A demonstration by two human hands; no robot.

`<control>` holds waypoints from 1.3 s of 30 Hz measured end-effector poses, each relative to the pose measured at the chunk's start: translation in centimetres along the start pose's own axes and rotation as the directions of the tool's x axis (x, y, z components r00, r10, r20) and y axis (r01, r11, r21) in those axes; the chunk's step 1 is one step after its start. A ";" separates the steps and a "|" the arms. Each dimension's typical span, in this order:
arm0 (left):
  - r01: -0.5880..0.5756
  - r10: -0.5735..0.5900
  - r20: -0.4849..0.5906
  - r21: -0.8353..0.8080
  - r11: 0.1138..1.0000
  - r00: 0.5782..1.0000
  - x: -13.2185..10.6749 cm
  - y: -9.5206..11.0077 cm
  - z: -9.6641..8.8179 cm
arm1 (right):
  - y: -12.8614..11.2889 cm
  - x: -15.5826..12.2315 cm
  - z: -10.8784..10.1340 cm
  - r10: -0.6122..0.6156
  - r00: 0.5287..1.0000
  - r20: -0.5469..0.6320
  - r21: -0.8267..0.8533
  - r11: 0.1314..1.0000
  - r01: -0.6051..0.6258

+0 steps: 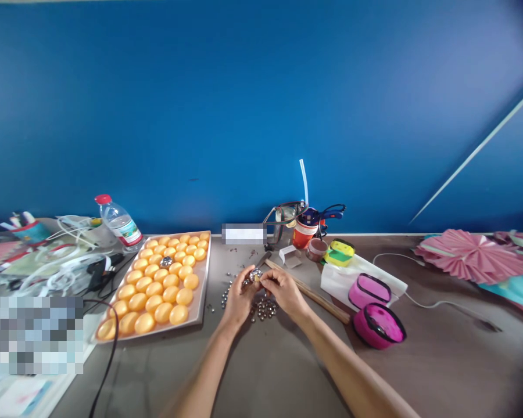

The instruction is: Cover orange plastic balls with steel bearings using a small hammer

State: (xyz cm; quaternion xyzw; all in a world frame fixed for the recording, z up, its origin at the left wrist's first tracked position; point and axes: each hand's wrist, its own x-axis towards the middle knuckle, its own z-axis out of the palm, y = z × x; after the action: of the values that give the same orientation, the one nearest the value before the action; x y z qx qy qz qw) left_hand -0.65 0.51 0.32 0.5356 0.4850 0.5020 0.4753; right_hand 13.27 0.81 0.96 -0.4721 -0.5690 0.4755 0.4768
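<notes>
Between the fingertips of my left hand [240,295] is a small ball [255,274] partly covered in shiny silver pieces. The fingers of my right hand [284,288] are pinched together against its right side; whatever they hold is too small to make out. Loose silver beads [265,309] lie scattered on the table under and around both hands. To the left, a shallow tray [204,278] holds several smooth orange balls [154,303] in rows. Among them sits one silver-covered ball [166,262].
A wooden stick [326,303] lies right of my hands. Beyond are a small white box [289,253], a red cup [304,237] with tools, a yellow case [340,253] and pink mesh cases [377,326]. A bottle [121,223] and tangled cables [56,278] stand left; pink folded paper [466,255] lies right.
</notes>
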 end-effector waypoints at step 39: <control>0.051 -0.057 -0.015 -0.254 0.966 0.998 -0.3 0.5 0.2 | 0.3 0.8 -2.2 0.015 0.999 -0.053 -0.025 1.000 -0.016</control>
State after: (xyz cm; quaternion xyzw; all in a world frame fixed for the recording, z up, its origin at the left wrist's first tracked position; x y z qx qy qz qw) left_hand -0.39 0.21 0.83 0.4514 0.4364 0.5527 0.5480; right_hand 15.36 1.81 0.93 -0.4948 -0.5585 0.4594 0.4818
